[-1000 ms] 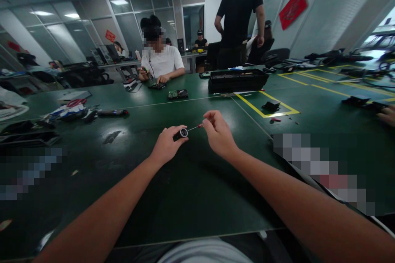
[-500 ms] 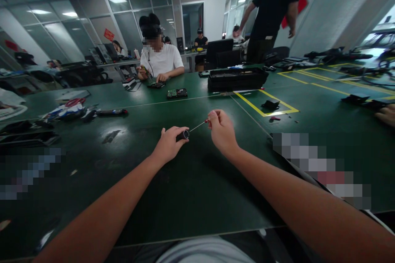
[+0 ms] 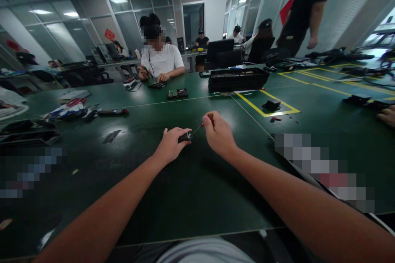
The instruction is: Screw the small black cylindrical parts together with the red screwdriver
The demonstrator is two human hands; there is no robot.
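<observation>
Over the green table (image 3: 173,201), my left hand (image 3: 169,144) grips a small black cylinder (image 3: 185,137) between thumb and fingers, its round open end facing right. My right hand (image 3: 218,131) is closed on the red handle of a thin screwdriver (image 3: 198,128). The metal shaft slants down to the left, and its tip is at the cylinder's open end; whether it touches inside is too small to tell.
A long black tray (image 3: 238,80) stands beyond my hands, with a green circuit board (image 3: 177,93) to its left. Cables and tools (image 3: 70,109) lie at the left. Across the table sits a person in a white shirt (image 3: 165,61).
My right hand has moved slightly left, bringing the screwdriver further toward the cylinder. The cylinder has shifted a little right and its end is turned more to view. A standing person has moved right.
</observation>
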